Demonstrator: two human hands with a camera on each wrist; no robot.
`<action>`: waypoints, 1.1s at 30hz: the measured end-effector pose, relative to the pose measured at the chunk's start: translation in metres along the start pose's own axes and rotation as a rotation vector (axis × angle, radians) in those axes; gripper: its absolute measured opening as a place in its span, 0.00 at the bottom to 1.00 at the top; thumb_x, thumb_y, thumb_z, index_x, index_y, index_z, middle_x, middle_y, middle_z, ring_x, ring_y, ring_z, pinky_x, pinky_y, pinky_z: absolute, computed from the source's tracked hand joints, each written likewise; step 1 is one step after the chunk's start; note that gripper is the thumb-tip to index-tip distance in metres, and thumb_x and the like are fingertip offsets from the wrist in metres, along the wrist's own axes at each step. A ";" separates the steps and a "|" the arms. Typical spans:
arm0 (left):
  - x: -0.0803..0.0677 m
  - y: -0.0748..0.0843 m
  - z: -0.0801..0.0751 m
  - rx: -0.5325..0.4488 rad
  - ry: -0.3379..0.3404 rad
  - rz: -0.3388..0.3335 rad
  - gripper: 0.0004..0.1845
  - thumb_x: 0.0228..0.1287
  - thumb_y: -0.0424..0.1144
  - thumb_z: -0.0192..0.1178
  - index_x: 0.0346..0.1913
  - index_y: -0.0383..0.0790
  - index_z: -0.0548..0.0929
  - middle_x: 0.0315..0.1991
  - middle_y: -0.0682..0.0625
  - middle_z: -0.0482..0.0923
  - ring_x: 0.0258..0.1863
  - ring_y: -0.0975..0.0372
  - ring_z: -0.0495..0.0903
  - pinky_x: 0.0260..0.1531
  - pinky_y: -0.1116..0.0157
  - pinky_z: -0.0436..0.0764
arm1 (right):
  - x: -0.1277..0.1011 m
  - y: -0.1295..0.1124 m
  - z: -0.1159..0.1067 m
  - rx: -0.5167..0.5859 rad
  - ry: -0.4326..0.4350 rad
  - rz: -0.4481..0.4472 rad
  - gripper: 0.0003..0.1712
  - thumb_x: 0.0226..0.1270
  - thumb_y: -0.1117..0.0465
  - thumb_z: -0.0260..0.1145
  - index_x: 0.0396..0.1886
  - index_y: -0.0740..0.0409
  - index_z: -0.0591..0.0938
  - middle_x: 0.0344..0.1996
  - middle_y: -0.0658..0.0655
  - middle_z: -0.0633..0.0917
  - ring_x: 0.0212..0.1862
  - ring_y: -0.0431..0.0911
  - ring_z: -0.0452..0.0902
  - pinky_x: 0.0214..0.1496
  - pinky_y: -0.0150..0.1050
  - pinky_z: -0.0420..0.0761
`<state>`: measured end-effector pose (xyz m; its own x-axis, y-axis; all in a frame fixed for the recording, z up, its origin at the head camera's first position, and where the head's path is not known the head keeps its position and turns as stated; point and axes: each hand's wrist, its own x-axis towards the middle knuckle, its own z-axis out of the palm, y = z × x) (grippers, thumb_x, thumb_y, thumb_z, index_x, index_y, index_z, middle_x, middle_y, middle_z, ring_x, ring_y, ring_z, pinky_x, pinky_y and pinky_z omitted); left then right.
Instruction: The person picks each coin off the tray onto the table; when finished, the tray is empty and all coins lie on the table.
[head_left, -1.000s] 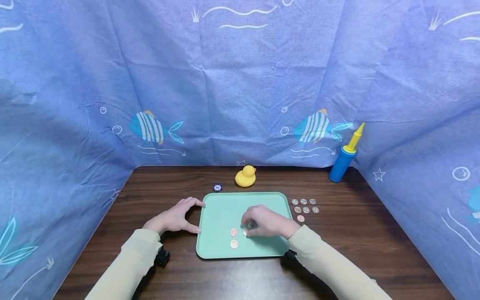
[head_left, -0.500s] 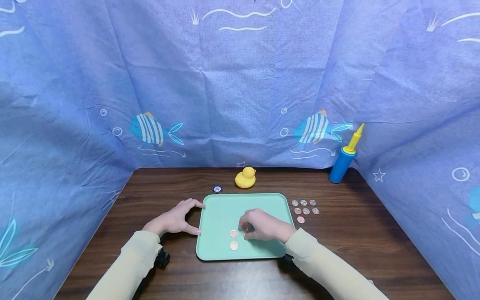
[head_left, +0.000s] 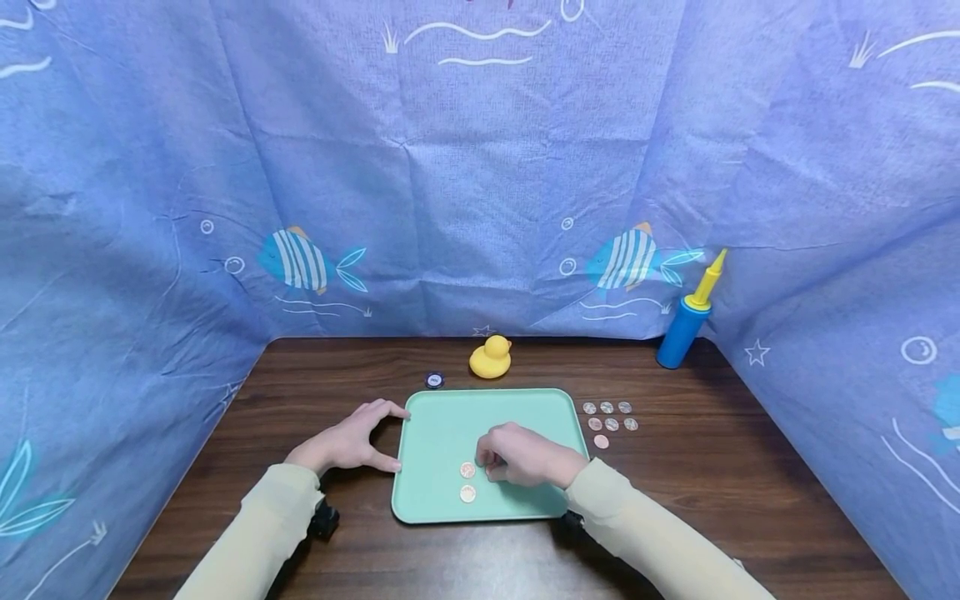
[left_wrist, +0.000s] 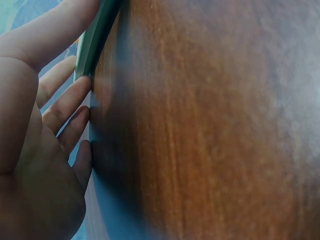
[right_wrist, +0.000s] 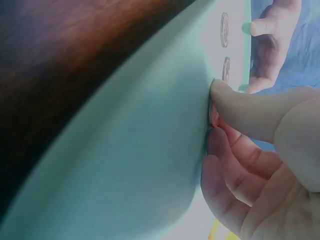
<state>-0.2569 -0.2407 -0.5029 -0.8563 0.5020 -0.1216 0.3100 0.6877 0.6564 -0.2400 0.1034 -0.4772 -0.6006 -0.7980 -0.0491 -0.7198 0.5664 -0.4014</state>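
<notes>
My right hand [head_left: 525, 454] is low over the light green tray [head_left: 435, 417], its thumb and fingers closed around the edges of a copper coin [right_wrist: 213, 116] lying flat on the tray. From the head view that coin is hidden by the hand. Just left of it, two more copper coins, an upper coin [head_left: 467, 470] and a lower coin [head_left: 468, 493], lie in a column. My left hand [head_left: 348, 435] is spread at the tray's left side, thumb and forefinger extended to its rim. In the left wrist view, its other fingers [left_wrist: 75, 122] reach down beside the tray.
Right of the tray, several silver coins [head_left: 612, 424] and two copper ones lie in rows on the dark wooden table [head_left: 712, 467]. Behind the tray are a dark blue poker chip [head_left: 434, 381] and a yellow rubber duck [head_left: 491, 358]. A blue and yellow hand pump [head_left: 684, 333] stands back right.
My right hand has shifted slightly left toward the two coins, and the coin at its fingertips has gone out of sight in the head view. The left hand has stayed at the rim.
</notes>
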 end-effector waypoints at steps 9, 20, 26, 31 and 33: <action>0.000 -0.001 0.000 0.002 0.008 0.004 0.43 0.53 0.59 0.81 0.70 0.52 0.74 0.72 0.47 0.69 0.76 0.47 0.61 0.71 0.39 0.64 | -0.003 -0.002 -0.003 -0.011 0.041 -0.052 0.09 0.62 0.72 0.76 0.34 0.55 0.88 0.30 0.46 0.85 0.33 0.35 0.74 0.40 0.29 0.77; 0.001 -0.002 0.000 -0.002 0.006 0.006 0.43 0.54 0.59 0.80 0.71 0.51 0.74 0.73 0.47 0.68 0.76 0.47 0.61 0.72 0.39 0.64 | -0.010 0.004 -0.005 0.027 0.081 -0.094 0.10 0.62 0.74 0.75 0.32 0.55 0.85 0.29 0.49 0.83 0.34 0.37 0.72 0.38 0.29 0.75; 0.000 -0.001 0.000 -0.008 0.003 0.005 0.43 0.54 0.59 0.80 0.71 0.52 0.74 0.73 0.47 0.68 0.77 0.46 0.60 0.72 0.38 0.63 | -0.016 0.010 -0.009 0.111 0.091 -0.070 0.11 0.63 0.72 0.76 0.29 0.55 0.84 0.28 0.47 0.85 0.34 0.34 0.77 0.41 0.30 0.80; 0.000 -0.001 0.000 -0.008 0.002 0.007 0.43 0.54 0.60 0.80 0.71 0.52 0.74 0.73 0.47 0.68 0.77 0.47 0.60 0.72 0.39 0.63 | -0.027 0.020 -0.013 0.178 0.114 -0.035 0.09 0.67 0.69 0.75 0.30 0.55 0.84 0.29 0.47 0.86 0.35 0.34 0.80 0.43 0.32 0.82; 0.000 -0.002 -0.001 -0.008 0.002 0.005 0.43 0.54 0.59 0.80 0.71 0.52 0.74 0.73 0.47 0.68 0.77 0.47 0.60 0.72 0.39 0.63 | -0.032 0.024 -0.015 0.189 0.134 -0.027 0.07 0.68 0.68 0.75 0.33 0.55 0.85 0.29 0.47 0.86 0.35 0.34 0.80 0.43 0.32 0.83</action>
<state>-0.2579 -0.2422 -0.5036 -0.8554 0.5044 -0.1173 0.3110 0.6814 0.6626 -0.2436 0.1456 -0.4721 -0.6315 -0.7711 0.0806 -0.6660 0.4863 -0.5656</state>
